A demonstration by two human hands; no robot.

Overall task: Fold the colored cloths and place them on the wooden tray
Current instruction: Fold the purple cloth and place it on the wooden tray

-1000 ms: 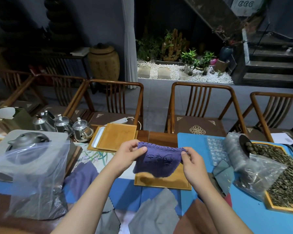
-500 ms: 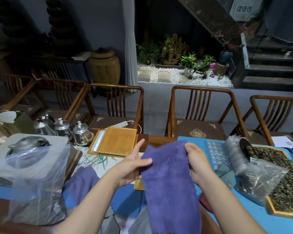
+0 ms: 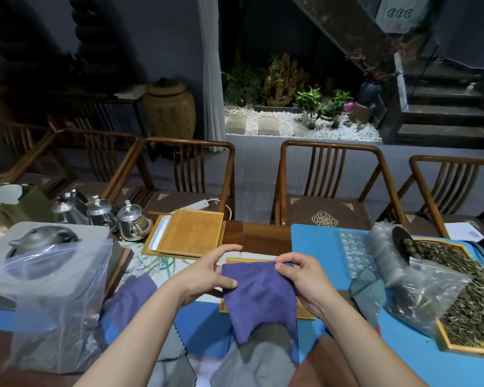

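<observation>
I hold a purple cloth (image 3: 259,297) up in front of me, hanging down over the wooden tray (image 3: 305,312), most of which it hides. My left hand (image 3: 207,275) pinches its left edge between thumb and fingers. My right hand (image 3: 296,275) grips its top right corner. A second purple cloth (image 3: 129,298) lies flat on the table to the left. Grey cloths (image 3: 257,361) lie near the front edge, and a teal cloth (image 3: 368,289) rests to the right.
A larger wooden tray (image 3: 192,236) sits further back. Metal teapots (image 3: 106,216) stand at the left, beside a plastic bag (image 3: 51,297) over a grey box. At right are bagged tea leaves (image 3: 419,286) and a tray of loose leaves (image 3: 470,291). Chairs (image 3: 327,185) line the far side.
The bunched cloth was shaken out to hang long, then lowered; it now hangs shorter over the tray, with both hands lower and nearer the table.
</observation>
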